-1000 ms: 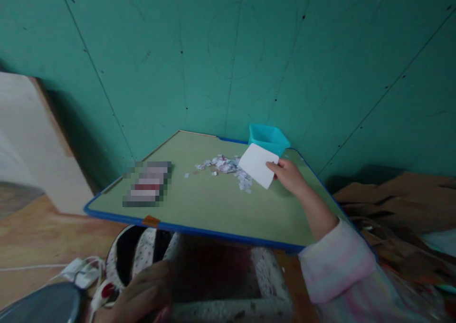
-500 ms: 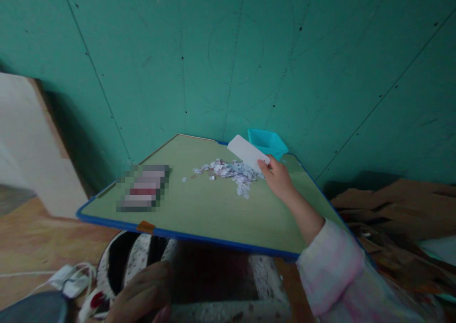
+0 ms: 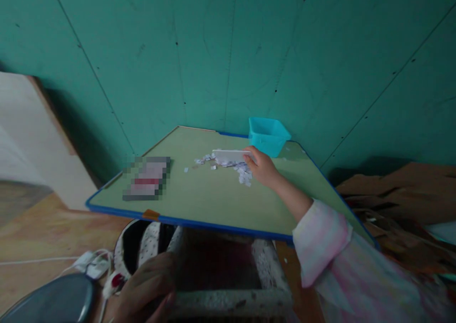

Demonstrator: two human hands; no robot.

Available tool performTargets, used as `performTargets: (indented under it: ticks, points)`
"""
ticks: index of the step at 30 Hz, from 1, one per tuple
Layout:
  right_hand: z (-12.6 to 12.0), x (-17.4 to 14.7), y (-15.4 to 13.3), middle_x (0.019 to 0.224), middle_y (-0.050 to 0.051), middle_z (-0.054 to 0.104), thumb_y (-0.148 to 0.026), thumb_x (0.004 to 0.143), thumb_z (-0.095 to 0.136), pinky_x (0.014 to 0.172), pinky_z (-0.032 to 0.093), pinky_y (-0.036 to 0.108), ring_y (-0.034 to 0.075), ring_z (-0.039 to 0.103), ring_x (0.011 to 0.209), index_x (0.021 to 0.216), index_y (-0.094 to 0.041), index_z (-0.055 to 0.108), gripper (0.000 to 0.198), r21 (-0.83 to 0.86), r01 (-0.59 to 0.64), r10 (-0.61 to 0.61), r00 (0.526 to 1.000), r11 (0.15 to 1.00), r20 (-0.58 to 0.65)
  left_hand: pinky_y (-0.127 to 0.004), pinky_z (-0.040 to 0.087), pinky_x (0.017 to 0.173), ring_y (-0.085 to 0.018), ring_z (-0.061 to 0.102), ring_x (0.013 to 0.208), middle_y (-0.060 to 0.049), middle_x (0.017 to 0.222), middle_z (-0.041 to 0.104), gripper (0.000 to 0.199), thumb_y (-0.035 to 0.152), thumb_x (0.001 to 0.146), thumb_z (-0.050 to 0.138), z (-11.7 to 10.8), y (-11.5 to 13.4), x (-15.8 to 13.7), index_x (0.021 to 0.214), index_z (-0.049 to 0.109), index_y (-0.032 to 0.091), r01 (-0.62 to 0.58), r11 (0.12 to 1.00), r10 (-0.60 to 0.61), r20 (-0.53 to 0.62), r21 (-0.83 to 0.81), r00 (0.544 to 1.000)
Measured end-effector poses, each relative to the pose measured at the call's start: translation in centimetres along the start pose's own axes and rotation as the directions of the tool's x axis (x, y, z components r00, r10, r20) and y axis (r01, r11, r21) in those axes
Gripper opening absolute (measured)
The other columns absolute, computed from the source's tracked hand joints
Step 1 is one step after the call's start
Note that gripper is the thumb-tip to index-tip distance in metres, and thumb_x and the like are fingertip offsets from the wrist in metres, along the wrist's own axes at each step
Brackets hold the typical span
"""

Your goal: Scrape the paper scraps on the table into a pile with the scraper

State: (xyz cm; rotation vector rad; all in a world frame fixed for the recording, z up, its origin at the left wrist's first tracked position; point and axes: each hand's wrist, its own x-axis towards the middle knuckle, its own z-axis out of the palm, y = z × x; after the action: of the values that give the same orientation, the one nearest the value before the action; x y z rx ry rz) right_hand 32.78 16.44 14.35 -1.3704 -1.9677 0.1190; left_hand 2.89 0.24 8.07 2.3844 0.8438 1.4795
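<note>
My right hand (image 3: 262, 168) grips the near end of a flat white card (image 3: 230, 156) with rounded corners, thumb on one side and fingers on the other. The card is seen almost edge-on, above or touching a pile of small paper scraps (image 3: 244, 175); I cannot tell which. Just behind that hand stands a turquoise plastic bin (image 3: 274, 145). Low in the view, below the table's front edge, my left hand (image 3: 146, 287) is dim, its fingers loosely bent and the thumb apart from them, with nothing visible in it.
The pale green table (image 3: 199, 199) has a blue edge and stands against a green wall (image 3: 228, 52). A blurred-out flat object (image 3: 147, 178) lies at its left. Beneath is a speckled white frame (image 3: 231, 301). Cardboard (image 3: 402, 190) is heaped on the right; a grey stool seat (image 3: 53, 299) is lower left.
My right hand has tilted the card from facing me to nearly edge-on and brought it lower over the scraps. The whole view has shifted slightly. My left hand stays below the table.
</note>
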Motion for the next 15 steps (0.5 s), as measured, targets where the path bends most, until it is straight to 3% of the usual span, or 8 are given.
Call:
performTargets:
  ticks: [3,6,10,15]
  points:
    - [-0.03,-0.52,-0.27,0.09,0.005,0.065,-0.027,0.084,0.041,0.07,0.04,0.029,0.019,0.057,0.082,0.097,-0.021,0.054,0.02,0.029,0.027,-0.029,0.997,0.999,0.065,-0.027,0.056,0.063,-0.019,0.065,0.073,-0.002,0.068,0.064,0.015,0.011,0.073,0.05,-0.01,0.09,0.0,0.078,0.055,0.023,-0.03,1.0,0.029,0.084,0.009,0.996]
    - [-0.48,-0.64,-0.81,0.085,0.003,0.064,-0.029,0.083,0.042,0.068,0.041,0.028,0.018,0.056,0.079,0.096,-0.022,0.054,0.019,0.086,-0.005,0.002,0.999,0.996,0.034,-0.028,0.054,0.063,-0.019,0.064,0.073,0.0,0.062,0.059,0.018,0.009,0.071,0.049,0.04,0.23,-0.13,0.077,0.053,0.025,0.013,0.999,-0.01,0.089,-0.031,0.996]
    - [-0.74,-0.62,-0.96,0.086,0.003,0.063,-0.033,0.083,0.041,0.069,0.041,0.029,0.018,0.056,0.078,0.098,-0.022,0.053,0.021,0.104,-0.041,0.046,0.998,0.994,-0.037,-0.031,0.054,0.065,-0.019,0.064,0.072,-0.001,0.065,0.061,0.019,0.008,0.07,0.048,0.09,0.36,-0.12,0.078,0.053,0.025,-0.015,1.0,0.016,0.077,-0.017,0.997]
    - [-0.19,-0.77,-0.51,0.084,0.003,0.062,-0.033,0.081,0.043,0.069,0.041,0.029,0.018,0.055,0.078,0.094,-0.022,0.053,0.019,0.157,-0.061,0.057,0.998,0.986,0.026,-0.027,0.051,0.062,-0.017,0.062,0.065,0.001,0.058,0.056,0.015,0.011,0.074,0.047,0.26,0.59,0.1,0.074,0.052,0.025,0.03,0.996,-0.024,0.071,-0.088,0.997]
